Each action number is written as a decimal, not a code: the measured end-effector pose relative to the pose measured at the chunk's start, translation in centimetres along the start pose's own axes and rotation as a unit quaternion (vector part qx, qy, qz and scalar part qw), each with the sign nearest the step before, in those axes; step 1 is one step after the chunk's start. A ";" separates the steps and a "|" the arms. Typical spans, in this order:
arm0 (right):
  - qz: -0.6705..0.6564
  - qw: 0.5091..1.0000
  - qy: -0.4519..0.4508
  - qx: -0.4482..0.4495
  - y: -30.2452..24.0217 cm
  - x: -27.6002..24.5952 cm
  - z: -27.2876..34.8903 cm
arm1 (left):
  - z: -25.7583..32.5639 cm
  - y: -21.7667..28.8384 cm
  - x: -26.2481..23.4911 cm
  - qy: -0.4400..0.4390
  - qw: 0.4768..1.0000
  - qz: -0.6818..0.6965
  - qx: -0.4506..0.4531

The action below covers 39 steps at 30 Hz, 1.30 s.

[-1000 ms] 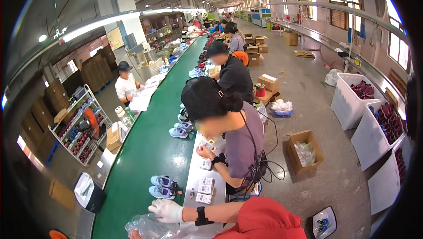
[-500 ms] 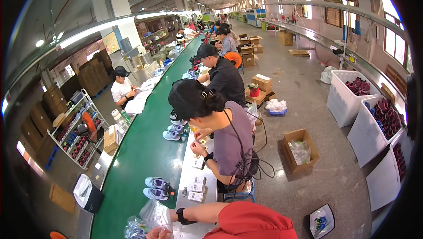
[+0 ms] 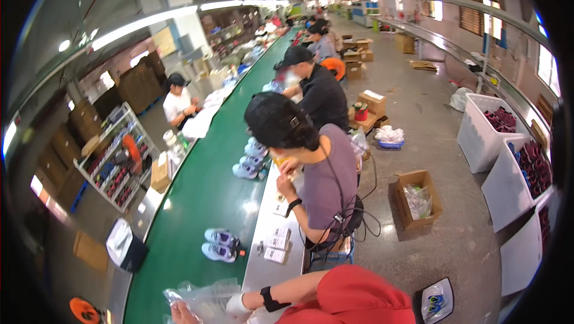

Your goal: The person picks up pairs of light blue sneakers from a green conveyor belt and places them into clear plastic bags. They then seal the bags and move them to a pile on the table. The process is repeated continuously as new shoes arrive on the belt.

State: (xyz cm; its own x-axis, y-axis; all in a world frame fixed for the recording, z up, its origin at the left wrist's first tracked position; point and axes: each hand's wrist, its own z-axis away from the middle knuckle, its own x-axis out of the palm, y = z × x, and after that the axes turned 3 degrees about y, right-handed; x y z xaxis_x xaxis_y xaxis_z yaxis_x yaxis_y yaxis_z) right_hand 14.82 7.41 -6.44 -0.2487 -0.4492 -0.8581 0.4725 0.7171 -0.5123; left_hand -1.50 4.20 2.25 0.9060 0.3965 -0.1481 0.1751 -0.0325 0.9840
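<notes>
At the lower edge, my left hand (image 3: 184, 313) pinches the rim of a clear plastic bag (image 3: 206, 294), its fingers closed on the film. My right hand (image 3: 238, 305) comes in from the right below a red sleeve and black wristband. It looks white and lies against the bag's right side; its fingers are hidden, so I cannot tell whether they grip. Beyond the bag, a pair of light blue and lilac sneakers (image 3: 220, 245) stands on the green conveyor belt (image 3: 179, 222). Small white labelled boxes (image 3: 277, 239) lie on the metal ledge (image 3: 257, 264) beside the belt.
A co-worker in a purple shirt (image 3: 329, 174) sits close ahead, hands at the ledge, beside more sneakers (image 3: 245, 167). Across the belt stands a dark lined bin (image 3: 128, 252). On the floor at right are an open carton (image 3: 439, 207) and white tubs (image 3: 487, 138) of shoe parts.
My left hand has moved left, drawing the clear bag out wider and flatter. A bagged bundle at the lower left has dropped from view. The whole view has shifted slightly.
</notes>
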 end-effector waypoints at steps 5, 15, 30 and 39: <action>0.023 0.999 -0.048 -0.005 0.4 2.7 0.8 | -0.2 -2.3 0.8 0.035 0.999 -0.003 -0.014; -0.302 0.930 0.172 0.121 7.0 -7.5 -0.9 | -0.7 -4.2 -3.0 0.077 0.997 -0.029 -0.004; 0.171 0.958 0.095 0.210 23.8 0.4 -11.0 | -5.6 -6.4 -0.1 0.112 0.980 -0.109 -0.124; -0.664 0.706 0.193 0.154 17.9 -11.3 -4.4 | -8.4 -7.7 0.2 0.154 0.974 -0.032 -0.163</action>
State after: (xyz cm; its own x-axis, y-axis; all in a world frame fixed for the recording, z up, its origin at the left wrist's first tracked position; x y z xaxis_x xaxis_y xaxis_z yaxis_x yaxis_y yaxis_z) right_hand 22.34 27.66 -6.02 -0.8286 -0.3952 0.3965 -0.2475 -0.3767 -0.8927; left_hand -5.91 12.28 -4.48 0.7295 0.6469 -0.2221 0.0496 0.2739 0.9605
